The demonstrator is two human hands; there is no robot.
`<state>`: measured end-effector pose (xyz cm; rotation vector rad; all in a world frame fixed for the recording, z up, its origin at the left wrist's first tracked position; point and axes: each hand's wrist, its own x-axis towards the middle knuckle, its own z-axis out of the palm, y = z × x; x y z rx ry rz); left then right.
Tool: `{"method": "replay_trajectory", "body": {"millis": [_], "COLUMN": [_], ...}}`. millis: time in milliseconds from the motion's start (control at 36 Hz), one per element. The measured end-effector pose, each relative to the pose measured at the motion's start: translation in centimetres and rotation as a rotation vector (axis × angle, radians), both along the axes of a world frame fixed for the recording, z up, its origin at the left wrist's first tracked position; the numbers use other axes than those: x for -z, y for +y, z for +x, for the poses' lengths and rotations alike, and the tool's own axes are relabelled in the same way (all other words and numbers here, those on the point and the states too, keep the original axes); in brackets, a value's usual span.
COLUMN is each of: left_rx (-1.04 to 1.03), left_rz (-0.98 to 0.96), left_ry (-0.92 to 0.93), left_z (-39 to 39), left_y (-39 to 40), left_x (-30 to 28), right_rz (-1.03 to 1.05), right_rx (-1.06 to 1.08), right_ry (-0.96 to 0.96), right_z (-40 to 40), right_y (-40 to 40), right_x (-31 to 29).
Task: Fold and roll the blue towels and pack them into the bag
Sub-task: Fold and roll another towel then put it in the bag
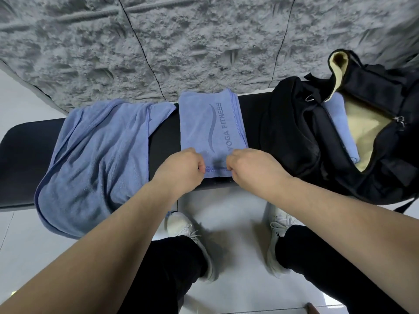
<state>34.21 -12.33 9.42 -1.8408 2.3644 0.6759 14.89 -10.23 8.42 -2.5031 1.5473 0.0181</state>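
Note:
A blue towel (210,123) printed "YOGA FITNESS" lies folded into a narrow strip across the black bench (20,152). My left hand (181,171) and my right hand (251,168) pinch its near edge, one at each corner, fingers curled. A second blue towel (95,159) lies crumpled on the left of the bench and hangs over the front edge. The black bag (292,132) sits open on the right end, showing a yellowish lining and a rolled blue towel (340,125) inside.
A rough grey textured wall (181,46) rises right behind the bench. Below the bench are white floor tiles, my black trousers and white shoes (278,243). A bag strap hangs off the bench's right end.

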Motion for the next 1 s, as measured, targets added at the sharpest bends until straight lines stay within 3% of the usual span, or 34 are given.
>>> {"method": "replay_trajectory", "body": {"millis": [389,583,833,1000], "left_rx": [-0.023,-0.012,0.053,-0.033], "left_rz": [-0.055,-0.129,-0.208,-0.198], "left_ry": [-0.067,-0.032,-0.154,-0.101], "left_z": [-0.8,-0.7,-0.7,-0.6], "left_y": [1.0,1.2,1.4,0.8], "left_x": [0.2,0.2,0.1,-0.1], "right_rz": [-0.176,-0.023,0.070,0.118], "right_rx": [-0.074,0.042,0.111,0.145], "right_ry": [-0.095,-0.168,-0.235,-0.338], "right_z": [-0.7,-1.1,-1.3,-1.6], "right_y": [0.4,-0.2,-0.8,-0.9], "right_x": [1.0,0.7,0.7,0.7]}}
